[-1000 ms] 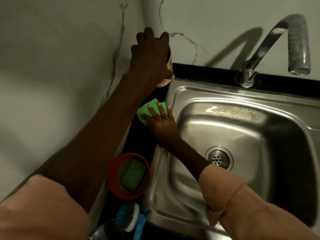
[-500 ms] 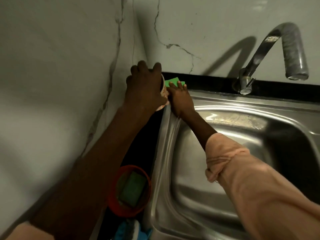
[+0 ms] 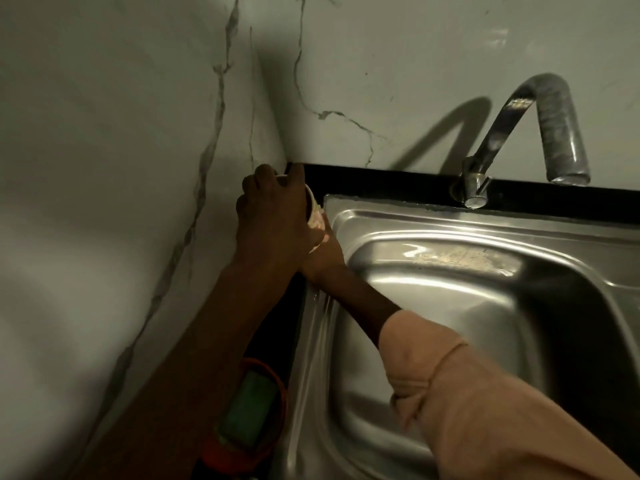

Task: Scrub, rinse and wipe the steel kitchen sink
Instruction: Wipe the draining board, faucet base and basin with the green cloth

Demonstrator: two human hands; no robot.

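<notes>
Head view looks down on the steel sink (image 3: 467, 306), which fills the right of the frame under the tap (image 3: 540, 133). At the sink's far left corner, the left hand (image 3: 273, 223) curls its fingers round a pale cup (image 3: 314, 216) and holds it tilted off the dark counter (image 3: 398, 181). The right hand (image 3: 325, 256) reaches under that cup onto the sink's left rim; its fingers are hidden, so whether they hold anything cannot be told. Nearer along the sink's left side sits a red bowl (image 3: 277, 379) with a green sponge (image 3: 247, 414) in it. The risk, as a judgement: the crossed arms are cramped, and a bump could knock the cup into the basin or spill whatever it may hold.
</notes>
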